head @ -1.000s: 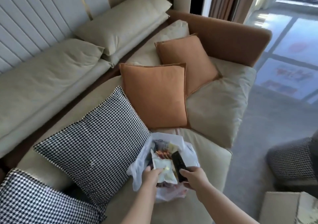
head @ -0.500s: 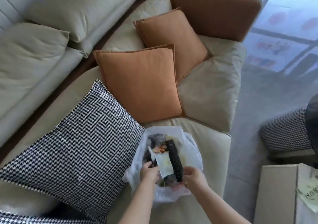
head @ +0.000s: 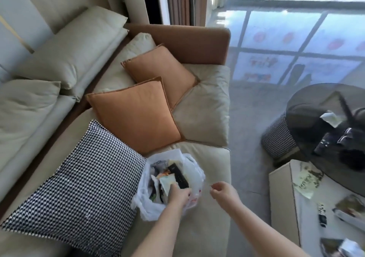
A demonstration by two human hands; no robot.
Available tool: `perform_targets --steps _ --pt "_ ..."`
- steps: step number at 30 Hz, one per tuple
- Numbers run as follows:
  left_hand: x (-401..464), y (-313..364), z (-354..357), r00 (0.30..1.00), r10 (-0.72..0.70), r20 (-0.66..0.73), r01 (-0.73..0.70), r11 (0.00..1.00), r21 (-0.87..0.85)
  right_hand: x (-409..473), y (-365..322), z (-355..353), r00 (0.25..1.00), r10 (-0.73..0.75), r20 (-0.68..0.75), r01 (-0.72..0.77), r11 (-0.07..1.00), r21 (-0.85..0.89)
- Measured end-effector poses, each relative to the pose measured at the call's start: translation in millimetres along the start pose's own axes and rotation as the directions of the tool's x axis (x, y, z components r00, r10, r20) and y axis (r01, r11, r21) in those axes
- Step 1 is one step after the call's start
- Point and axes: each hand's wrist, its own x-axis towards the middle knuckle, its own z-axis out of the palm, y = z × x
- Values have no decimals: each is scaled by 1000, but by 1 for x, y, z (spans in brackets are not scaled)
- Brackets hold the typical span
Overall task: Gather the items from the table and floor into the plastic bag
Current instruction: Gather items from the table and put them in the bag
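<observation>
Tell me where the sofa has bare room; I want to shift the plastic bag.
Free: the seat between the plastic bag and the sofa's front edge, under the right hand. Crowded: the checked cushion touches the bag's left side, and the orange cushion sits just behind.

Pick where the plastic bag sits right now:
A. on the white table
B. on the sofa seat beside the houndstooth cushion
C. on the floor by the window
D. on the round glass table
B: the bag rests on the beige sofa seat, right next to the houndstooth cushion, with the left hand reaching into it.
</observation>
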Motion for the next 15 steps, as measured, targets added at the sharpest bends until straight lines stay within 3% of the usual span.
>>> perform_targets --steps 4,8,15 --pt "-20 -5 49 993 86 81 -102 972 213 -27 28 -35 998 -2 -62 -1 998 -56" --pt "-79 -10 94 963 194 186 -266 795 545 -58 74 -69 991 -24 -134 10 995 -103" --pt "-166 -47 191 881 297 368 -473 567 675 -132 184 -138 962 -24 -272 -18 988 -150"
